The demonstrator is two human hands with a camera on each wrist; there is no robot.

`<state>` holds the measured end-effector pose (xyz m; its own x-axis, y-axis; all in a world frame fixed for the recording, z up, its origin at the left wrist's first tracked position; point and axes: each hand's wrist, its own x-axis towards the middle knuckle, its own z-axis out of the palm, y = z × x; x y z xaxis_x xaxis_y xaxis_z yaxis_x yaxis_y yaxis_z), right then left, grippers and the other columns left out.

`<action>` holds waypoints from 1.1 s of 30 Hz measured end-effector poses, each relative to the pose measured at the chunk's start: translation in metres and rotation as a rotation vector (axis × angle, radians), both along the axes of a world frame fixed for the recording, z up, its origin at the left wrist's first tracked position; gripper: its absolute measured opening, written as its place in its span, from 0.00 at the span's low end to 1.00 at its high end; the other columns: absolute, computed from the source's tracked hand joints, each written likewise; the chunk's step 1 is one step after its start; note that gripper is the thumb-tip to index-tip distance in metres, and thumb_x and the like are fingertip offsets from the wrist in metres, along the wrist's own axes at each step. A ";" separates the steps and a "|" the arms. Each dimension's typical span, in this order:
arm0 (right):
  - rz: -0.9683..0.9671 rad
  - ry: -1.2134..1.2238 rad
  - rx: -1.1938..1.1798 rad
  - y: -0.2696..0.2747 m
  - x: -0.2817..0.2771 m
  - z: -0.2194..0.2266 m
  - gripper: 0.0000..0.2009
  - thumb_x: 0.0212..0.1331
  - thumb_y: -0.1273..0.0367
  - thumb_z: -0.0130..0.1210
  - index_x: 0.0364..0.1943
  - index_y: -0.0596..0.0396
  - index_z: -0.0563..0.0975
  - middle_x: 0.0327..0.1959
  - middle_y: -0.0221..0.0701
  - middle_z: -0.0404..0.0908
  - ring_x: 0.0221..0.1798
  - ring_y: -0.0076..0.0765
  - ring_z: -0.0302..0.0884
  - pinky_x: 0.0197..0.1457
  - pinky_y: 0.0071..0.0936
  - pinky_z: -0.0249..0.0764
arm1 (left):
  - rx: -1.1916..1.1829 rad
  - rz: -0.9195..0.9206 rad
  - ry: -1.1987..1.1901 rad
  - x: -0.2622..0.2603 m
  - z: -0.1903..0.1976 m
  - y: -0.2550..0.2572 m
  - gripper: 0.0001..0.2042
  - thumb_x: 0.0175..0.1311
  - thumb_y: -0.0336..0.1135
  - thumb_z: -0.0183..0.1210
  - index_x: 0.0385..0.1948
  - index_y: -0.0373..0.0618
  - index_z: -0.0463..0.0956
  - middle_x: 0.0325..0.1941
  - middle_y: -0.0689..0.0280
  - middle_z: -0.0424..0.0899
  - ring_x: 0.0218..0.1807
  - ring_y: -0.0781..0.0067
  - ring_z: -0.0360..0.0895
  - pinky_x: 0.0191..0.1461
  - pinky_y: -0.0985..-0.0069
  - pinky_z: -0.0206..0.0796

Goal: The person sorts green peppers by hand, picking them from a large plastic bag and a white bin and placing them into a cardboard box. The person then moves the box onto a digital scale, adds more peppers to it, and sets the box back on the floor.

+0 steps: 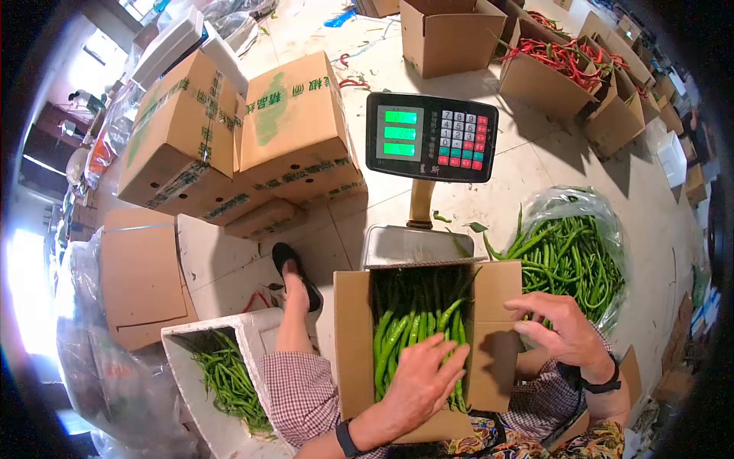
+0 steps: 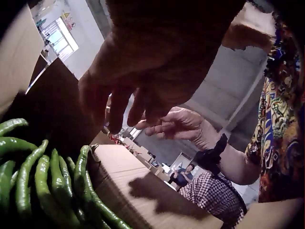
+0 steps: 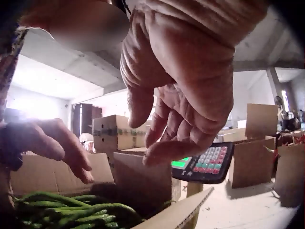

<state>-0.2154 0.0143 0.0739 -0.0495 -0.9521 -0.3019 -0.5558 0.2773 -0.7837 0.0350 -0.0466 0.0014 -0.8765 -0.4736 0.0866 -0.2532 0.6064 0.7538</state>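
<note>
Clearly she's levelling green chillies [image 1: 413,325] in the carton [image 1: 352,336] on the scale [image 1: 430,136]: left hand [image 1: 424,379] flat on them, right hand [image 1: 562,329] loosely spread above the flap; folding flaps likely follows.

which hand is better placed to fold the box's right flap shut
Right, probably: the right hand hovers open just above the right flap of the box. The left hand lies flat on the green peppers inside.
</note>
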 end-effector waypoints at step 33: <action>-1.071 -0.115 0.156 0.254 -0.170 -0.184 0.13 0.55 0.65 0.60 0.40 0.57 0.79 0.32 0.28 0.82 0.33 0.24 0.78 0.36 0.23 0.75 | 0.589 0.044 -0.338 -0.026 0.064 0.025 0.13 0.65 0.27 0.53 0.50 0.34 0.75 0.47 0.55 0.81 0.48 0.63 0.78 0.52 0.71 0.68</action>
<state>-0.3857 0.2682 -0.1098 -0.7946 -0.3826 -0.4713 0.1078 0.6751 -0.7298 0.0093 -0.0220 0.0656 -0.7887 -0.3936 -0.4722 -0.5483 0.1031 0.8299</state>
